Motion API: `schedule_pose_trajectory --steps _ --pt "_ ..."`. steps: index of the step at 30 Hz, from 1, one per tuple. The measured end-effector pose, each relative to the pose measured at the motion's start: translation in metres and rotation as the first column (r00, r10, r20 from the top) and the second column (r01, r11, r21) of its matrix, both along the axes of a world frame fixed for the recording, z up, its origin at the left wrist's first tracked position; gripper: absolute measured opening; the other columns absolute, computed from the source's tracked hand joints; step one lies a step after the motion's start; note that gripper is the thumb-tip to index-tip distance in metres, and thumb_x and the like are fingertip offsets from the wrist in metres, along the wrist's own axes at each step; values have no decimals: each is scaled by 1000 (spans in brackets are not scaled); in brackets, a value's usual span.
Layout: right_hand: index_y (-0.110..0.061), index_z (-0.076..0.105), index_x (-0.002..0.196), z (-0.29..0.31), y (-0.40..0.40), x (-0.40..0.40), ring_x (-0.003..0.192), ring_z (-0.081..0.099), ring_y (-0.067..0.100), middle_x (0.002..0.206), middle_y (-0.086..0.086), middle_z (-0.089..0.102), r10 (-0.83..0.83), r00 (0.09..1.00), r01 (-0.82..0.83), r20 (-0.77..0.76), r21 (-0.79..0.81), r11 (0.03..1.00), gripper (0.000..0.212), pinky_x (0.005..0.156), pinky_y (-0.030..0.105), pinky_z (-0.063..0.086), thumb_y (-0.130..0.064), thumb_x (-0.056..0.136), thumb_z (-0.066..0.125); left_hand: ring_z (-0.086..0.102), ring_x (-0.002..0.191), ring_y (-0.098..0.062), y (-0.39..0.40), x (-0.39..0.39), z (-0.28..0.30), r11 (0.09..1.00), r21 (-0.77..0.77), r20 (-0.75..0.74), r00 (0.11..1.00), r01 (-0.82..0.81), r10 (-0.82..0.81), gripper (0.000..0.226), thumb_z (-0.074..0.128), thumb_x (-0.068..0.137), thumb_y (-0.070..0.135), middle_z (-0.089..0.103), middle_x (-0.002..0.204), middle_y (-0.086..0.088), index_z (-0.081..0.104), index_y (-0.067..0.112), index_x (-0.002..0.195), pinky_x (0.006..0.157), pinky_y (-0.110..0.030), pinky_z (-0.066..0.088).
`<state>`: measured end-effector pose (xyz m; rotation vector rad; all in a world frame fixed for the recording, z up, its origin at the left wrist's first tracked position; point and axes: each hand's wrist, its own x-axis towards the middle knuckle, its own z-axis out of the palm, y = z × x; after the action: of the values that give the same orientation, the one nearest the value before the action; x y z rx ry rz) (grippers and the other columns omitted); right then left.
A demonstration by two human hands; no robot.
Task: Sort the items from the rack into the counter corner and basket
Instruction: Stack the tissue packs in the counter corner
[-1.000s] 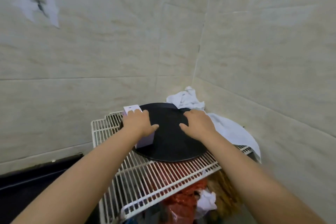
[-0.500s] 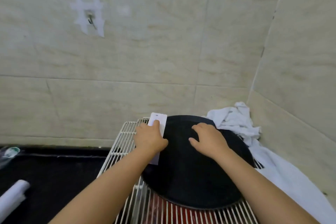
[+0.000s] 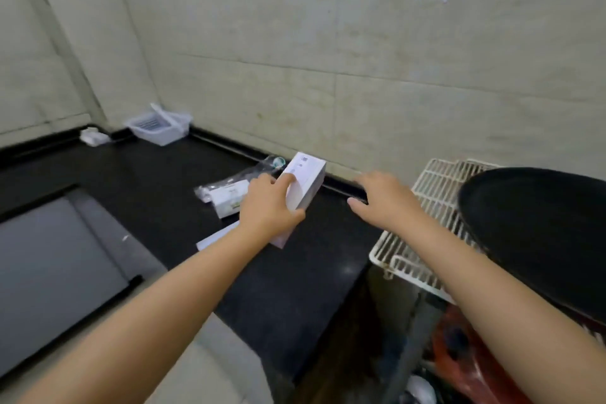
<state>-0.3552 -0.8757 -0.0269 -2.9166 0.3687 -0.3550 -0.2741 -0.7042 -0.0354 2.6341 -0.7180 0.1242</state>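
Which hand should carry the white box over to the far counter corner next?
Left. The left hand already has the white box in its grip above the black counter, on the side toward the corner basket. The right hand is empty, nearer the wire rack.

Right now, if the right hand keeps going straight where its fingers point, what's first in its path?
Probably the tiled wall above the counter's raised back edge. The right hand is empty and open; nothing else shows ahead, though depth is unclear.
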Motion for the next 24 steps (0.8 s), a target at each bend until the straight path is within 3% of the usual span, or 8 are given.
schedule_pose_trajectory --steps 3,7,12,18,24 --pt "-10 46 125 -27 79 41 117 47 32 128 12 52 75 997 -75 -13 -34 997 44 91 41 44 -34 88 49 44 116 -30 83 29 -22 994 56 -20 996 -90 91 60 65 74 34 50 121 -12 44 23 129 90 -37 44" --pt "-6 53 110 -79 175 78 106 51 30 117 11 56 87 993 -86 -75 7 996 33 81 39 45 -31 89 48 43 114 -28 174 65 -57 979 138 -70 985 -149 160 59 64 73 35 47 119 -9 44 25 128 82 -33 44" --pt "-7 51 119 -142 254 100 111 50 29 121 11 55 106 970 -92 -218 74 993 37 87 40 46 -30 89 47 46 109 -27 247 96 -104 965 188 -154 965 -183 213 58 63 75 38 48 118 -11 43 24 128 80 -32 44" --pt "-7 53 111 -179 263 138 107 52 29 115 11 57 57 953 -36 -297 76 997 32 83 39 46 -30 90 47 44 111 -25 269 148 -146 973 172 -222 957 -153 189 62 64 75 39 47 119 -9 41 26 131 80 -32 44" --pt "-8 50 119 -206 239 196 112 49 29 123 10 54 -29 950 59 -312 87 994 37 86 37 45 -30 91 47 41 112 -24 255 222 -175 991 129 -240 969 -31 62 62 65 72 32 47 120 -6 44 25 130 79 -29 39"
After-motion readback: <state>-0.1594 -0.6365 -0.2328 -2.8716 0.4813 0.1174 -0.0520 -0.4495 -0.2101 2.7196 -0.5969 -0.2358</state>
